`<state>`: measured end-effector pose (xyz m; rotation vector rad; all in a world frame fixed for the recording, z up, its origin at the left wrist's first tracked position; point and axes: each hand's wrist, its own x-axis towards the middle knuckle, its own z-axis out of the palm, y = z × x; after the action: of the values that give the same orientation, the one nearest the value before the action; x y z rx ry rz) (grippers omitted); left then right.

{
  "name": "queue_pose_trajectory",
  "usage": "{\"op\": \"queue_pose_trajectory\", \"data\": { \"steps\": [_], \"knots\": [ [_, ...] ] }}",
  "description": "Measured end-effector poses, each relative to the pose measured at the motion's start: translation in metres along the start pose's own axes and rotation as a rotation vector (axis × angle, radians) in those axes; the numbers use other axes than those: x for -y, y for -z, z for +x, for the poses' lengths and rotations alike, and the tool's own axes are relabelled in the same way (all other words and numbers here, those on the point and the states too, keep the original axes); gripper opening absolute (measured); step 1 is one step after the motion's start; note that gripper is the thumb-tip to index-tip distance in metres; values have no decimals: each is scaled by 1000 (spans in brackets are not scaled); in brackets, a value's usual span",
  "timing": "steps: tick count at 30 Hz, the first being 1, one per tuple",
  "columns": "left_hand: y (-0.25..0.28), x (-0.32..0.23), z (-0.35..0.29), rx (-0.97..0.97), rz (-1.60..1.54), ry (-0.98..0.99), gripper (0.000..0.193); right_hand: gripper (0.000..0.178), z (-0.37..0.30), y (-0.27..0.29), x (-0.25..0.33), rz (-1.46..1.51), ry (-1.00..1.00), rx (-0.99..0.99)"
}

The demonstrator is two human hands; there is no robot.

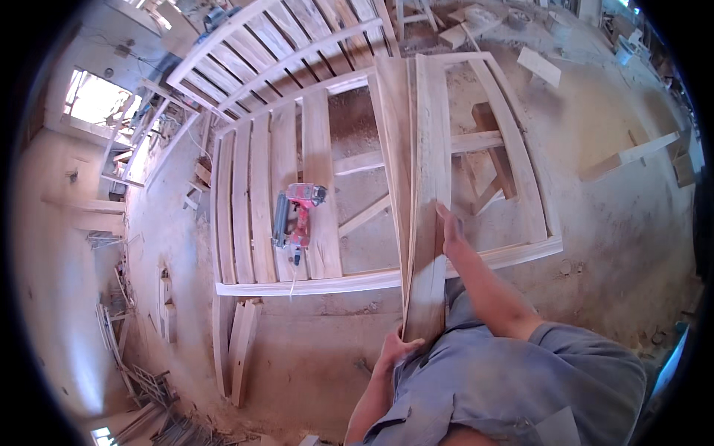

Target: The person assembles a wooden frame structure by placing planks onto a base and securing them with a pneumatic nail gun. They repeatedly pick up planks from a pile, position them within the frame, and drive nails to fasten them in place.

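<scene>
Fingers [439, 211] of the right hand [451, 232] lie along the side of long boards [430, 149] crossing a slatted frame [327, 283]; the left hand [396, 349] grips their near end.
The boards look stiff, dry and not slippery, probably awkward more from length than weight; long edges, held well apart, seem the surest hold, though splinters are possible. Left thumb presses on top just outside the frame's near rail, other fingers mostly hidden underneath; its forearm rises steeply, close to the body. Right arm reaches forward over that rail, elbow slightly bent; how tightly its fingers close, I cannot tell. On the frame's left slats lies a red nail gun [300, 215].
</scene>
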<state>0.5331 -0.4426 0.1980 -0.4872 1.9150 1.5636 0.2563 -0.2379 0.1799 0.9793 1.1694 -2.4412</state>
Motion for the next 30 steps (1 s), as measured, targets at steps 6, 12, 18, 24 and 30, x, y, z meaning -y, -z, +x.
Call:
{"op": "queue_pose_trajectory", "data": {
  "steps": [6,12,18,24,30],
  "knots": [
    [-36,-40,90,-63,68,16,74,56,90,21,13,-460,119,77],
    [-43,-90,227,-488,382,-175,76,61,130,42,-6,-1159,24,17],
    [-64,-187,330,-467,516,-79,89,52,112,85,-60,-1072,271,92],
    [-72,-192,368,-455,756,36,104,46,38,77,-56,-1349,542,-77],
    [-63,-226,351,-356,672,-15,103,47,3,83,-49,-1038,512,-130]
  ]
}}
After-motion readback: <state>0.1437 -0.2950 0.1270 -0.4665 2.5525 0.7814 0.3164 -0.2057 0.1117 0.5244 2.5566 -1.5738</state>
